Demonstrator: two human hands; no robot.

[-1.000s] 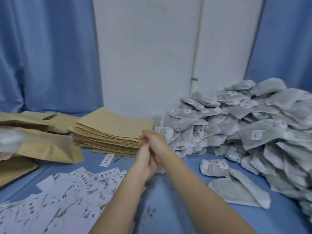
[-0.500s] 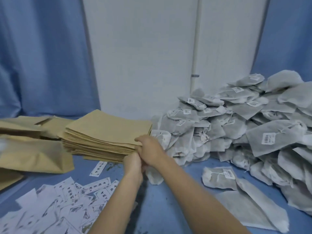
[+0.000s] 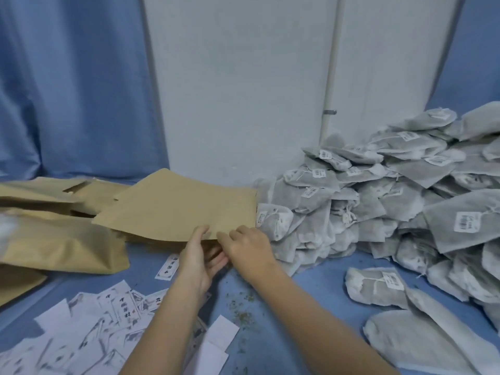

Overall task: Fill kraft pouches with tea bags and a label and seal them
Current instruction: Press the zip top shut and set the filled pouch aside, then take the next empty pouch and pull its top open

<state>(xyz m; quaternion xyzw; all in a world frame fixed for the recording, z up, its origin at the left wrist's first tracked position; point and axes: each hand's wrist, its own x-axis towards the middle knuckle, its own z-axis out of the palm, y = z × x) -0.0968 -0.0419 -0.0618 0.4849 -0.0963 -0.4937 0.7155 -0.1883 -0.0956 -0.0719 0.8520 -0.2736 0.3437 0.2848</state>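
Lying nearest on the blue worktop (image 3: 284, 345) are the paper labels (image 3: 89, 328), thin white slips with dark print, scattered in a loose heap. Small dry crumbs of tea (image 3: 240, 307) sit beside them.

A bit farther, both hands meet at the near edge of the top kraft pouch (image 3: 178, 207). The left hand (image 3: 198, 259) has its thumb on top of the edge and its fingers underneath, pinching it. The right hand (image 3: 247, 249) rests its bent fingers on the same edge; whether it pinches too cannot be told. The pouch is flat, tan and smooth, and its far side curls up a little. It looks very light and bendy, so it should lift easily, but it could crease. The open edge looks like the best place to hold it.

To the left lie puffy brown pouches (image 3: 62, 247) on their sides.

To the right rises a big pile of tea bags (image 3: 384, 201). They look soft, grey and cloth-like, lumpy inside, with strings and small white tags.

Behind everything hang blue curtains (image 3: 75, 85) and a white wall (image 3: 243, 77).
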